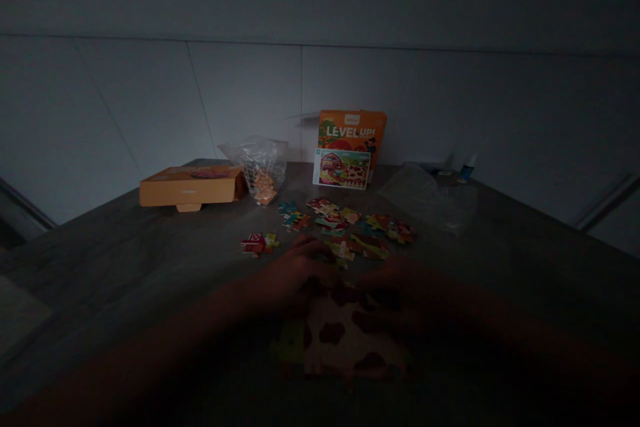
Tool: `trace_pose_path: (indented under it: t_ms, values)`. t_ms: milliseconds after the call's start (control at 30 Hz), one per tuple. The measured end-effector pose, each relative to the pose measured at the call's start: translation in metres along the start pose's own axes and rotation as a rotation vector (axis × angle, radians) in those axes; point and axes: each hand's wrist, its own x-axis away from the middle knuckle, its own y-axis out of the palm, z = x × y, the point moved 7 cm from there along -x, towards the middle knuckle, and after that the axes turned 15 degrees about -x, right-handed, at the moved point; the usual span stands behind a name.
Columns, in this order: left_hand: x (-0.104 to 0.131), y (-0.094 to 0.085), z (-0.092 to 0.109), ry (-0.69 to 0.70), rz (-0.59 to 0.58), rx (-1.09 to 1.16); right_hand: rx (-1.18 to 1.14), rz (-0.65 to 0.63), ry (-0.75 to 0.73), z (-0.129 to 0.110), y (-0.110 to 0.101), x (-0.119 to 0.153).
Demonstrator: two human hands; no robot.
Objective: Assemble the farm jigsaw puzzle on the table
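Observation:
A partly joined jigsaw puzzle with brown cow patches on a pale ground lies flat on the table close to me; a green part shows at its left. At its upper left edge, my left hand has its fingers bent down onto it. My right hand covers the upper right part, fingers curled against the pieces. Dim light hides the fingertips and any single piece between them. Just beyond the hands is a spread of loose puzzle pieces. Joined pieces with a red barn lie to the left.
An orange box lies at the left, beside a clear bag with pieces inside. At the back, a picture card leans on an upright orange box. Clear plastic packaging and a small bottle are at the right.

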Motion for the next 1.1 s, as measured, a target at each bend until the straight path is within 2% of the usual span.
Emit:
trace_pose_path:
  t_ms: [200,267,333,433,500,733,967,1100]
  values:
    - [-0.001,0.0,-0.002,-0.02,-0.005,0.007,0.044,0.035,-0.012,0.007,0.002,0.001]
    - [-0.001,0.0,-0.001,-0.006,-0.011,0.009,0.084,0.095,-0.042,0.007,0.001,0.0]
    - [-0.001,0.001,-0.002,-0.004,-0.017,0.007,0.154,0.231,-0.046,0.009,-0.006,-0.001]
    - [-0.001,0.002,-0.004,-0.009,-0.008,0.003,0.278,0.486,0.032,0.017,-0.025,0.003]
    - [-0.001,0.002,-0.005,-0.018,-0.004,0.001,0.345,0.571,0.084,0.024,-0.033,0.005]
    - [-0.001,0.002,-0.004,-0.006,-0.005,-0.034,0.304,0.497,0.226,0.042,-0.033,0.005]
    - [-0.002,0.002,-0.006,-0.022,-0.012,-0.032,0.286,0.551,0.181,0.042,-0.034,0.004]
    - [-0.002,0.001,-0.006,-0.021,0.024,-0.033,0.29,0.581,0.157,0.045,-0.035,0.005]
